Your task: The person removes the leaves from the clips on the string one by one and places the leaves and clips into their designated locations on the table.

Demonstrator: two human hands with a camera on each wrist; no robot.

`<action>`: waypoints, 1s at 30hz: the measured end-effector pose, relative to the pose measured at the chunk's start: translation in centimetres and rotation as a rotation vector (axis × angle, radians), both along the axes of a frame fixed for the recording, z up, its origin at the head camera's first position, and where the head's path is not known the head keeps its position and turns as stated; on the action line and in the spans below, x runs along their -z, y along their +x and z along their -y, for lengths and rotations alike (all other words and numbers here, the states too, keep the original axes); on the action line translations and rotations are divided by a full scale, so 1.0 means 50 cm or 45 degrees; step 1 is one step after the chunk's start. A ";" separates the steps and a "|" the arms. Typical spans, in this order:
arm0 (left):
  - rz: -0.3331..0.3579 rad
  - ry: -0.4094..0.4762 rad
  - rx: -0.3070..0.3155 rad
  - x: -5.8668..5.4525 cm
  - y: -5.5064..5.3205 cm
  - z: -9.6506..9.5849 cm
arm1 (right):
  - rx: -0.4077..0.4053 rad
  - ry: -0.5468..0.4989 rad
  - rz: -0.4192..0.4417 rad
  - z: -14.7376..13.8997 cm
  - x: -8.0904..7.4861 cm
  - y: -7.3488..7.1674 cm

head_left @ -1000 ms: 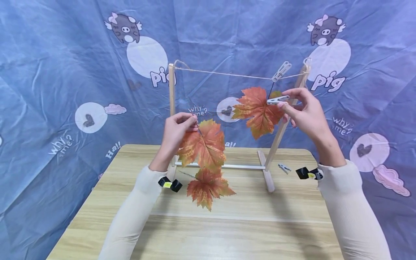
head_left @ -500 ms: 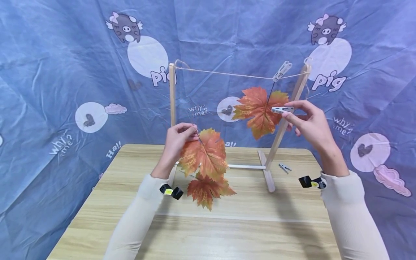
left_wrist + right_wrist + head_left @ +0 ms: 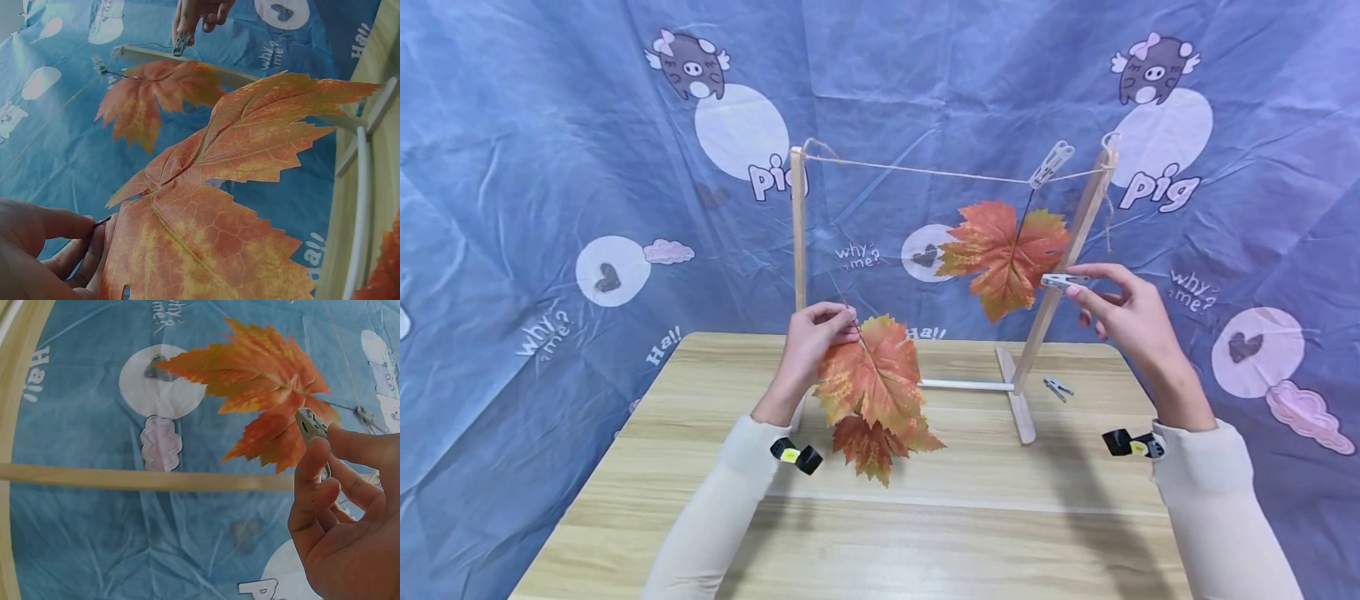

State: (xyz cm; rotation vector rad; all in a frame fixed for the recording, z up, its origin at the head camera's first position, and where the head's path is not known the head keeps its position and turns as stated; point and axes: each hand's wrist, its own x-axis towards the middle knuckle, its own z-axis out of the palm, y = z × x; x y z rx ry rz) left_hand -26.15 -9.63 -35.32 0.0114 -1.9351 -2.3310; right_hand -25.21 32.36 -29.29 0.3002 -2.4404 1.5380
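My left hand (image 3: 816,337) pinches the thin stem of an orange maple leaf (image 3: 880,371) between thumb and fingers, low in front of the frame's left side. In my right hand (image 3: 1123,308) a pale clothespin (image 3: 1060,281) is pinched between thumb and forefinger, beside the right post. Another maple leaf (image 3: 1000,258) hangs by its stem from a clothespin (image 3: 1051,165) on the string (image 3: 917,172). A third, darker leaf (image 3: 872,454) lies on the table, partly hidden behind the held leaf. The left wrist view shows the held leaf (image 3: 194,231) close up.
The string is tied between the left post (image 3: 798,225) and right post (image 3: 1063,275) of a wooden stand with a white lower bar (image 3: 966,385). A spare clothespin (image 3: 1058,388) lies on the wooden table (image 3: 925,542) right of the stand. Behind hangs a blue printed cloth (image 3: 880,83).
Both hands have moved down, the left with its leaf and the right with its clothespin. The right hand has also drifted right, away from the hanging leaf. The held leaf covers more of the table leaf.
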 end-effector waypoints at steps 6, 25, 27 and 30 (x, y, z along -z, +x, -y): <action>0.036 0.002 0.017 0.020 -0.001 -0.001 | 0.055 0.079 0.048 -0.015 0.019 0.005; 0.212 0.039 0.049 0.114 0.010 -0.001 | 0.105 0.203 0.108 -0.057 0.097 -0.002; 0.220 0.049 0.044 0.126 0.011 -0.003 | 0.106 0.214 0.112 -0.061 0.105 -0.004; 0.224 0.058 0.042 0.144 0.013 -0.006 | 0.107 0.229 0.123 -0.068 0.117 -0.007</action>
